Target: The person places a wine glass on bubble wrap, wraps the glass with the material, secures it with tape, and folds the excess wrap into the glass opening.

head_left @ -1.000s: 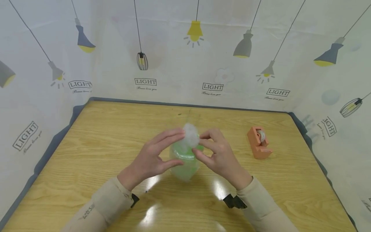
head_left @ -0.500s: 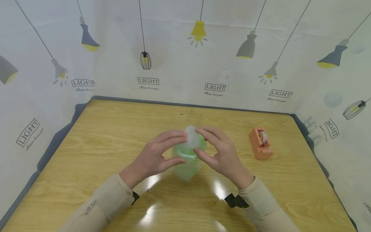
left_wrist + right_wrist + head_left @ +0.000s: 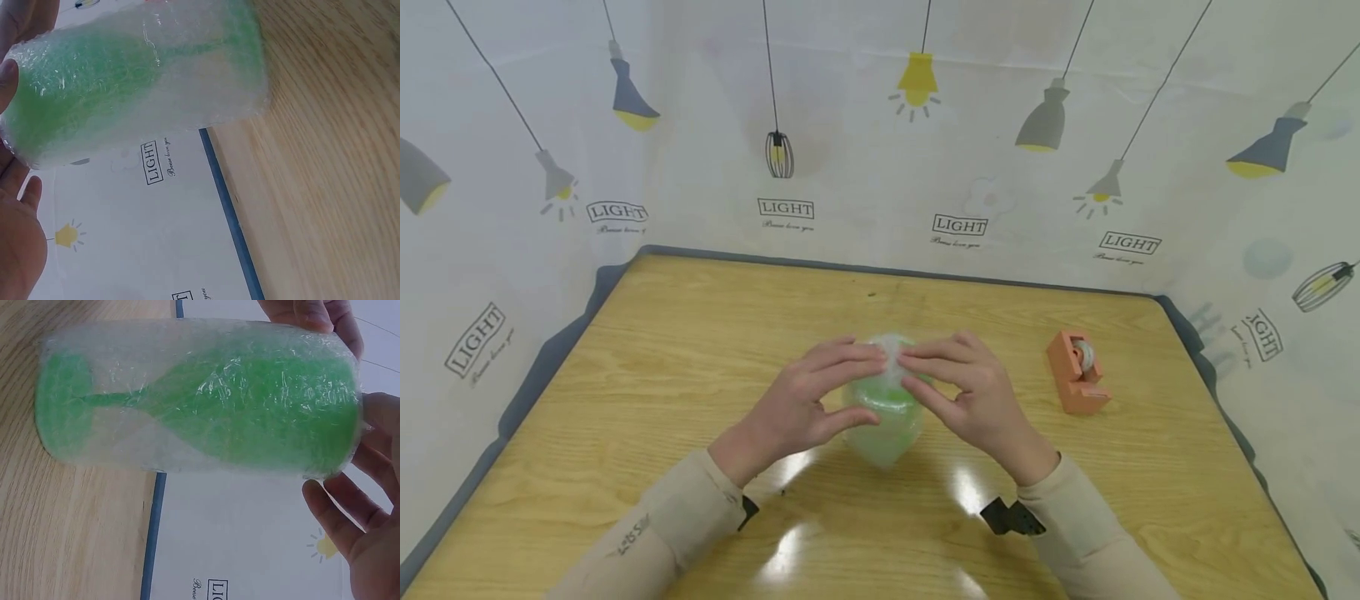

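Observation:
A green stemmed goblet (image 3: 269,406) stands upright on the wooden table (image 3: 700,333), wrapped all round in clear bubble wrap (image 3: 883,433). Its foot and thin stem show through the plastic in the right wrist view. At the top, the fingers of my left hand (image 3: 805,400) press on the loose wrap over the rim, the thumb held apart lower down. From the other side my right hand (image 3: 985,400) lays its extended fingers on the same folded wrap, thumb at the upper edge. The fingertips of both hands nearly meet there.
An orange tape dispenser (image 3: 1075,379) with a roll of tape stands on the table to the right. A pale curtain (image 3: 865,208) printed with lamps surrounds the table's back and sides.
The puffed-up wrap at the top has been pushed down over the rim. My right fingers have moved from its edge onto the top; the left hand has barely moved.

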`<state>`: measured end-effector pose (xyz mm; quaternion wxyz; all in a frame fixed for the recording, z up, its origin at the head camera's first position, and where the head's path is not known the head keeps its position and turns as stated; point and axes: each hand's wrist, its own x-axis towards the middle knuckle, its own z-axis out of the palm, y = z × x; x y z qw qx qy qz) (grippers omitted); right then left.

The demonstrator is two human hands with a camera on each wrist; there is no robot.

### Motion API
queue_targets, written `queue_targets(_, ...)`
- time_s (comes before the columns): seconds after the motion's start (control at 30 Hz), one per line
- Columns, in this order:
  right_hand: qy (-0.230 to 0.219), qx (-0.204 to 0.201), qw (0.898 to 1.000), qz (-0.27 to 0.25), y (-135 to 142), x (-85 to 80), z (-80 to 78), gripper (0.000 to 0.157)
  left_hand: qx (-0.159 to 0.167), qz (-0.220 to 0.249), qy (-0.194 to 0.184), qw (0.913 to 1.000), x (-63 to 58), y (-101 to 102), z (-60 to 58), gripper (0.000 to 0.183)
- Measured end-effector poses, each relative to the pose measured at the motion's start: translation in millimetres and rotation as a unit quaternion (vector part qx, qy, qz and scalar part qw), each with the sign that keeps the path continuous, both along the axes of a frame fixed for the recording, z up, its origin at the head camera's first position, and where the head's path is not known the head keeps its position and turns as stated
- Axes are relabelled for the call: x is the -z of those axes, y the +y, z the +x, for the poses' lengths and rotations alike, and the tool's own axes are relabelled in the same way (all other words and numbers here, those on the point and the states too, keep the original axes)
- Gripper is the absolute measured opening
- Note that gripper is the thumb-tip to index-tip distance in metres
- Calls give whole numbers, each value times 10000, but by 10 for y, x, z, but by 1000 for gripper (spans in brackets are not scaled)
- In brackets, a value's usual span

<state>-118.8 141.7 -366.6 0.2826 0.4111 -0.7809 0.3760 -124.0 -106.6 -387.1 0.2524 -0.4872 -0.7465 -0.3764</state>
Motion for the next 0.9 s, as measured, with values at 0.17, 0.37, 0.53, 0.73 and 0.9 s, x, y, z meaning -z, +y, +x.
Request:
queue_targets(0.17,60,-15,9999,139,-8,2,-9,18,22,-119,105,9999,-1,-3,-4,52)
queue_targets(0.37,-100,107,9980,615,-9,-44,-2,8,-18,-384,338,9987,-12,4,-11,48)
queue_targets(0.53,-183,232,9955,899,-1,-72,7,4,-81,-545,483,9973,-31,3,-13,48)
queue_targets(0.73,-204,200,9947,985,1,-72,8,4,-135,-776,666,9947,-64,-2,-11,53)
queue_targets(0.9,-146,96,9932,1155,2,-64,8,15,-210,-973,742,9923,-97,-17,1,52)
